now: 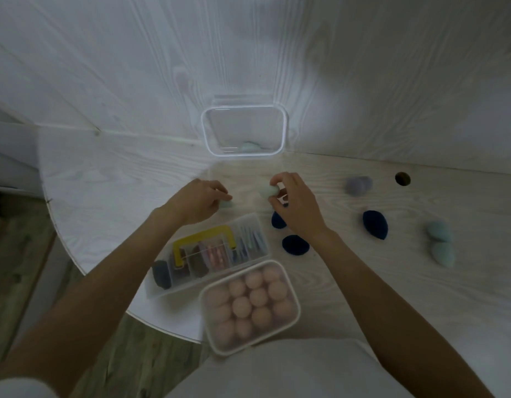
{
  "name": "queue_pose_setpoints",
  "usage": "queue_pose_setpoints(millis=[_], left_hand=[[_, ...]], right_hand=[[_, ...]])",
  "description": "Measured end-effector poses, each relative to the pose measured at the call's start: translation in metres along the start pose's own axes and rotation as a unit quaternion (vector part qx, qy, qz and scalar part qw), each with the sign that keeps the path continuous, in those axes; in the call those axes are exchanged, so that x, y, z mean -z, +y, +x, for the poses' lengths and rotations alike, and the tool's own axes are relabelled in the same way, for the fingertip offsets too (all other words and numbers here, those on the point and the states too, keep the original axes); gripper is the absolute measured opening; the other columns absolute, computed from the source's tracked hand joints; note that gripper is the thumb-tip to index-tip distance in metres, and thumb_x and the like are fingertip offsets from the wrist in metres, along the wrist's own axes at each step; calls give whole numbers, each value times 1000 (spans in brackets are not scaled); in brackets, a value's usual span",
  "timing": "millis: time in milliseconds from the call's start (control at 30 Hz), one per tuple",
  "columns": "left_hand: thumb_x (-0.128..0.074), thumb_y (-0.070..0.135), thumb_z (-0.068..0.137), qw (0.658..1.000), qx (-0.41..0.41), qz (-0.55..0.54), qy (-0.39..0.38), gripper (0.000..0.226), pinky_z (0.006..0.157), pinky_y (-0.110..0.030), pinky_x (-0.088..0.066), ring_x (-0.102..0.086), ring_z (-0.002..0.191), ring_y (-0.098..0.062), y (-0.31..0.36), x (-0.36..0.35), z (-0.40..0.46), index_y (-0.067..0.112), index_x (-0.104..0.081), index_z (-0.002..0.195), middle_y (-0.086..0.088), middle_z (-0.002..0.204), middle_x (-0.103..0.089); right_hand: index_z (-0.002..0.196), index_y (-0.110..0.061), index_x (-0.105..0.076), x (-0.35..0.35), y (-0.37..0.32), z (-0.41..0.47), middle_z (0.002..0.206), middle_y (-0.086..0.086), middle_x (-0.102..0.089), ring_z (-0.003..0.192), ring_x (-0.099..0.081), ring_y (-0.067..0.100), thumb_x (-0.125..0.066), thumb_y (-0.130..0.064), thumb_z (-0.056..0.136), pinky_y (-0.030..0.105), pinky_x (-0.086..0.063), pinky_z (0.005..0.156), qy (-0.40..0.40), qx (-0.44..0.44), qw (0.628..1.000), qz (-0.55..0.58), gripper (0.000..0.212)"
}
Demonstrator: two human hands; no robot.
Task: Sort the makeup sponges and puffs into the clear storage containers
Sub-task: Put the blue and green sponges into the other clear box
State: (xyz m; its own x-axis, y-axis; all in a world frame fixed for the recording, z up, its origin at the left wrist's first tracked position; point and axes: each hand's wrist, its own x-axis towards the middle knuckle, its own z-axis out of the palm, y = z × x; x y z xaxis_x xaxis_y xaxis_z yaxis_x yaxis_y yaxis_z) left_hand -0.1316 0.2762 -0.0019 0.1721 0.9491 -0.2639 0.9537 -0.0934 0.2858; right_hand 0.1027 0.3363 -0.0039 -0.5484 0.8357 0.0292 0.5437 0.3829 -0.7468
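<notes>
At the bottom centre of the frame, nearest the camera, a clear lidded container [250, 307] overhangs the table's front edge — it is packed with round peach-coloured puffs [248, 303]. Just above and to its left lies a longer clear organizer box [208, 254] with a yellow handle [204, 242] on its lid; dark sponges and coloured items show dimly through its compartments.

The pale wood-grain table [105, 179] fills the middle of the frame. At its far edge, upper centre, stands an open clear container [244, 130] with a white rim, and one pale green sponge [250, 146] lies at its bottom.

Loose sponges are scattered over the right half: three navy blue ones — one [375, 224] at mid right, one [295, 245] just below the right wrist, one [278, 220] partly hidden under the right hand — then two teal ones [441, 242] touching each other at far right, and a greyish-purple one [358, 184] above them, near a round hole [402, 178] in the tabletop.

The right hand [296, 205], at centre, pinches an egg-shaped pale mint sponge [268, 191] between curled fingertips, lifted off the table. The left hand [199, 201], just left of it, has its fingers curled over a small pale green sponge [227, 203] resting on the tabletop.
</notes>
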Motion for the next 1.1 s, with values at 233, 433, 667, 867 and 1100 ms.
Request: queue_pose_setpoints(millis=[233, 433, 667, 867, 1100], left_hand=[[-54, 39, 90, 997, -49, 58, -31, 41, 97, -28, -27, -53, 112, -12, -9, -7, -10, 27, -54, 129, 7, 133, -50], [-74, 25, 77, 997, -37, 32, 66, 31, 79, -35, -42, -62, 92, -26, -7, -14, -6, 18, -70, 106, -4, 102, -67], [-77, 28, 68, 994, 21, 27, 104, 39, 85, -40, -39, -59, 99, -30, 1, -17, 4, 15, -67, 103, -7, 101, -66], [-66, 36, 77, 995, 31, 39, 81, 54, 96, -41, -29, -53, 110, -25, 8, -26, 9, 21, -51, 127, -3, 121, -57], [-63, 37, 83, 990, 41, 24, 131, 32, 94, -45, -31, -63, 93, -24, 10, -27, 8, 25, -61, 113, -1, 105, -65]], right_hand=[[106, -12, -54, -7, -2, 5, 102, 5, -57, 80, -59, 19, -58, -19, 89, 28, -43, 65, -34, -5, 995, -96, 18], [102, -13, -55, -27, -26, 39, 91, 4, -65, 81, -60, 22, -58, -38, 88, 32, -38, 72, -74, -13, 976, -206, 29], [103, -18, -64, -49, -30, 65, 101, 3, -68, 94, -60, 21, -59, -41, 85, 32, -34, 86, -132, -82, 968, -199, 30], [107, -19, -69, -43, -14, 58, 104, -1, -71, 96, -62, 18, -58, -35, 89, 37, -43, 92, -112, -63, 977, -171, 26], [89, -12, -74, -30, -18, 59, 84, 2, -73, 76, -64, 14, -64, -28, 87, 22, -45, 71, -35, -54, 996, -59, 19]])
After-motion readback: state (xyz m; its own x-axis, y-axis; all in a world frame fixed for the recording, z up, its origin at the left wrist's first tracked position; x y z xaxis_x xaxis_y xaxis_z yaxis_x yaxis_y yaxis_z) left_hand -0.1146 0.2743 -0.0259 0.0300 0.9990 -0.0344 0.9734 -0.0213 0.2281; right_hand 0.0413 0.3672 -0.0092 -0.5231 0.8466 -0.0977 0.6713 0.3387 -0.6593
